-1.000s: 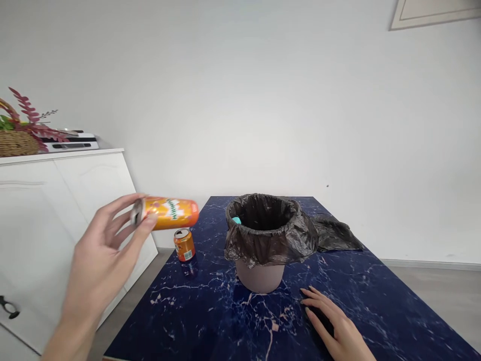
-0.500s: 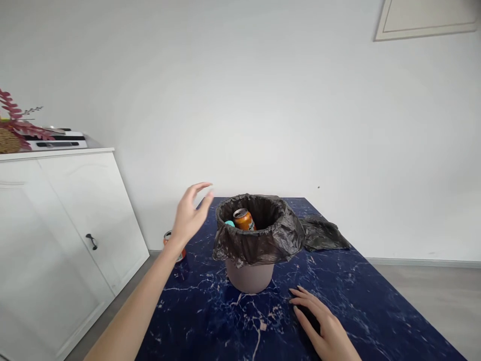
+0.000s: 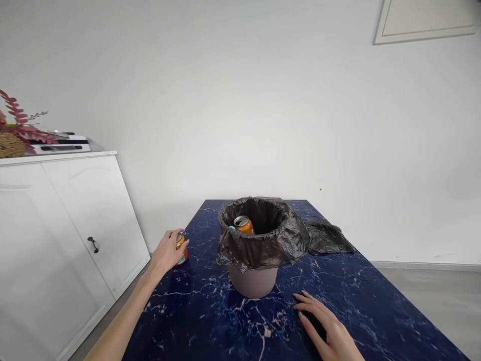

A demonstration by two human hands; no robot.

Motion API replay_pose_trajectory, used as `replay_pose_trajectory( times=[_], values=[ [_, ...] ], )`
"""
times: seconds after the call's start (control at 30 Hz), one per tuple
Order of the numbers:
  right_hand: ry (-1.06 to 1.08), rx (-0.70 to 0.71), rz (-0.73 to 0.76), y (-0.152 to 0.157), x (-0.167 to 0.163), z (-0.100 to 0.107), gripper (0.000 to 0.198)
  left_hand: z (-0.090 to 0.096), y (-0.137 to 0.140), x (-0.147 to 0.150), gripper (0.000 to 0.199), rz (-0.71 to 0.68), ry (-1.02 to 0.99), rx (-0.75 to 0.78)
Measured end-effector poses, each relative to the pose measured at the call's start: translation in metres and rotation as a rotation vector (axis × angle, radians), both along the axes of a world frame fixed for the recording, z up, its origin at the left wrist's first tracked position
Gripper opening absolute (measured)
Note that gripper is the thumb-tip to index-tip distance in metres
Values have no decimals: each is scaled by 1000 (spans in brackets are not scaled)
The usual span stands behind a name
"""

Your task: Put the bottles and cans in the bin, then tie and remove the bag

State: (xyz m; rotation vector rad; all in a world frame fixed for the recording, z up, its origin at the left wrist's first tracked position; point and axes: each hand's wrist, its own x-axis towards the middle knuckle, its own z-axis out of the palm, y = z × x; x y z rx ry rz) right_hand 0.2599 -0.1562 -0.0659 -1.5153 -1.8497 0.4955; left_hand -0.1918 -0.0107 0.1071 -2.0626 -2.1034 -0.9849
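Entry — progress. One orange can (image 3: 244, 224) already sits inside the lined bin (image 3: 259, 240), its top showing above the rim of the black bag (image 3: 263, 248), with a small teal item (image 3: 230, 227) just beside it against the left inner wall. A second, shorter orange can (image 3: 182, 247) stands upright on the surface (image 3: 210, 321) to the left of the bin, apart from it. My left hand (image 3: 166, 252) is at that can: the fingers curl around its near side, touching it — I judge the grip is closing, but the can's base seems down on the surface, so I count it as not lifted. My right hand (image 3: 330, 333) lies palm-down at the near right, fingers spread flat, over a dark patch that I cannot tell apart from its own shadow.

By my reckoning: one can binned, one can left outside and just being taken hold of.

Surface: dark blue marble-pattern top with pale veins. A loose dark bag (image 3: 327, 238) lies crumpled behind and right of the bin.

Room: plain white wall; a white cabinet (image 3: 63, 225) at left carrying a basket of red foliage (image 3: 15, 135) and a flat white device (image 3: 62, 144); a framed panel (image 3: 424, 20) high on the right; grey floor.
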Motion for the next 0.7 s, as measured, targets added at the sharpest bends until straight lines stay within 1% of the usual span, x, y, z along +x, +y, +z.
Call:
replay_pose_trajectory(
  times=[0.07, 0.13, 0.17, 0.2, 0.23, 0.27, 0.33, 0.4, 0.43, 0.5, 0.57, 0.6, 0.63, 0.7],
  values=[
    [-4, -6, -1, 0, 0, 0, 40, 15, -6, 9, 60, 23, -21, 87],
    [-9, -17, -1, 0, 0, 0, 40, 38, -13, 23, 64, 33, -62, 234],
    [-10, -20, -4, 0, 0, 1, 41, 52, -17, 32, 64, 25, -83, 317],
    [-11, -22, -6, 0, 0, 1, 42, 66, -20, 42, 60, -41, -163, 449],
    [-11, -23, -8, -1, -1, 1, 43, 80, -23, 54, 57, -133, -244, 522],
    [-9, -23, -10, -1, -1, 1, 45, 94, -25, 66, 55, -224, -326, 545],
    [-5, -42, -11, -1, -2, 2, 48, 116, -28, 94, 51, -403, -451, 482],
    [-3, -76, -8, -1, -2, 4, 50, 130, -28, 122, 48, -551, -466, 427],
    [-3, -92, -8, -1, -2, 5, 50, 134, -27, 135, 47, -624, -440, 402],
    [-1, -109, -6, -1, -2, 7, 50, 137, -24, 159, 46, -750, -304, 346],
    [0, -112, -4, -2, -2, 8, 50, 134, -19, 176, 50, -810, -125, 263],
    [0, -116, -7, -2, -3, 9, 50, 131, -15, 181, 53, -805, -75, 220],
    [-1, -119, -10, -2, -3, 10, 50, 129, -11, 183, 56, -777, -68, 188],
    [-2, -121, -17, -2, -4, 11, 51, 121, 1, 179, 59, -677, -158, 174]
  ],
)
